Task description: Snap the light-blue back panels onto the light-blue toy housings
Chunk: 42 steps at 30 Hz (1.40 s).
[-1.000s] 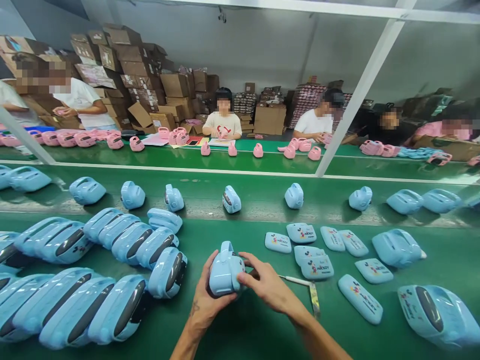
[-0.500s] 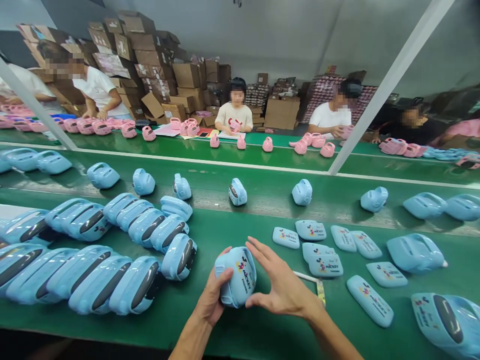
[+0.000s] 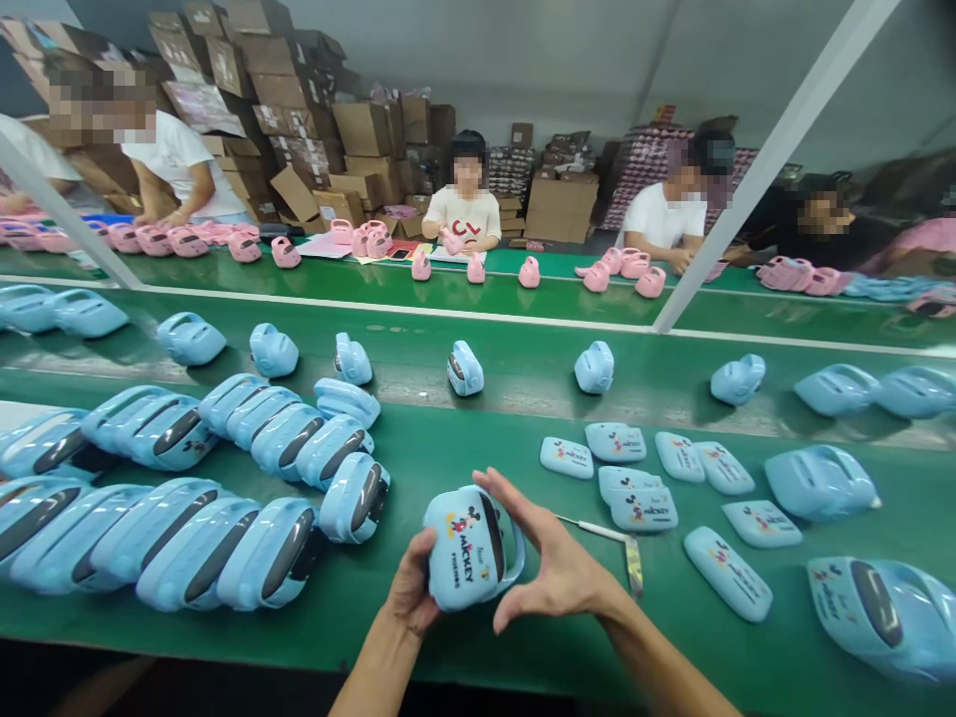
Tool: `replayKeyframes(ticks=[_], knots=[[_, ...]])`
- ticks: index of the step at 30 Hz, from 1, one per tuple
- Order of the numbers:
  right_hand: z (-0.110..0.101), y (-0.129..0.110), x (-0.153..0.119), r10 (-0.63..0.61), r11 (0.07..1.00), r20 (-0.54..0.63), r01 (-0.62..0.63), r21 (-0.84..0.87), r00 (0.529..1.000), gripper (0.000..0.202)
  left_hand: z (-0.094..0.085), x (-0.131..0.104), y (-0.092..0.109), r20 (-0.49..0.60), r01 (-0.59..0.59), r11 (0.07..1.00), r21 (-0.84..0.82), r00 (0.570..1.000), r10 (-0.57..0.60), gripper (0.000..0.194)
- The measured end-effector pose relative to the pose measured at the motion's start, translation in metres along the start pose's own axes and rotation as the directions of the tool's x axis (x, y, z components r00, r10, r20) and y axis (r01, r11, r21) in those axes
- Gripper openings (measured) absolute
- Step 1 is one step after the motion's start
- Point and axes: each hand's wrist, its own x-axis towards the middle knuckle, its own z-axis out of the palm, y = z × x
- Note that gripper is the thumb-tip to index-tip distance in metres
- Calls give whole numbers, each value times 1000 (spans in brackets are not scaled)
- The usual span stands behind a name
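Since the blue case [image 3: 457,548] has a glossy, moulded look, we judge it light and stiff, a little slippery on its smooth walls, and likelier to scuff than to break. It is held above the worktop [image 3: 448,443], left of the white-handled tool [image 3: 601,531], with its printed face [image 3: 464,573] towards us. Our left hand [image 3: 412,583] is the grip that has it: closed about the lower left corner, thumb at the side, other fingers mostly hidden. Our right hand [image 3: 560,573], just left of the tool, is spread wide and holds nothing — its fingertips are by the case's upper edge, though we cannot tell whether they touch.

The looped handle [image 3: 516,566] looks the surest hold; the dark window [image 3: 492,528] is best spared. Printed panels [image 3: 646,511] lie beyond and right of the tool, other cases [image 3: 201,543] well to its left; green surface shows between — the likeliest room for moving — and the worktop's front edge runs on our side of the tool.
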Motion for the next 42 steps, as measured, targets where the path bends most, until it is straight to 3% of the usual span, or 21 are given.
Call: replayKeyframes(ticks=[4, 7, 9, 13, 17, 20, 27, 30, 37, 42], knots=[[-12, -4, -5, 42, 994, -99, -32, 104, 994, 114, -1, 0, 3, 232, 40, 996, -75, 973, -22, 57], [-13, -10, -4, 19, 1000, -82, -20, -18, 996, 112, 2, 1, 3, 264, 50, 996, -74, 964, -29, 55], [-8, -12, -2, -39, 992, -33, 34, -118, 999, 111, 3, 3, 1, 197, 40, 997, -61, 980, -28, 48], [2, -4, -1, -133, 968, 3, 130, -215, 991, 93, 11, 4, -6, -64, -24, 999, 29, 998, 26, 40], [3, 8, -6, -145, 972, -26, 137, -190, 989, 89, 29, 1, -8, -209, -92, 981, 169, 970, 127, 63], [0, 11, -9, -154, 975, -25, 147, -167, 988, 90, 40, -1, -5, -269, -80, 975, 208, 953, 136, 73], [-2, 4, -6, -86, 971, 27, 90, -220, 996, 107, 52, 2, -3, -346, -11, 984, 176, 936, 73, 45], [-2, 5, -5, -134, 954, 42, 140, -265, 990, 104, 53, 3, -2, -368, -13, 981, 195, 926, 86, 49], [-8, 0, -7, -163, 899, 115, 196, -392, 980, 94, 55, -3, 0, -335, -37, 957, 288, 932, 137, 80], [-11, -6, -7, -161, 884, 125, 199, -423, 979, 91, 56, -4, 0, -322, -28, 945, 325, 937, 138, 71]])
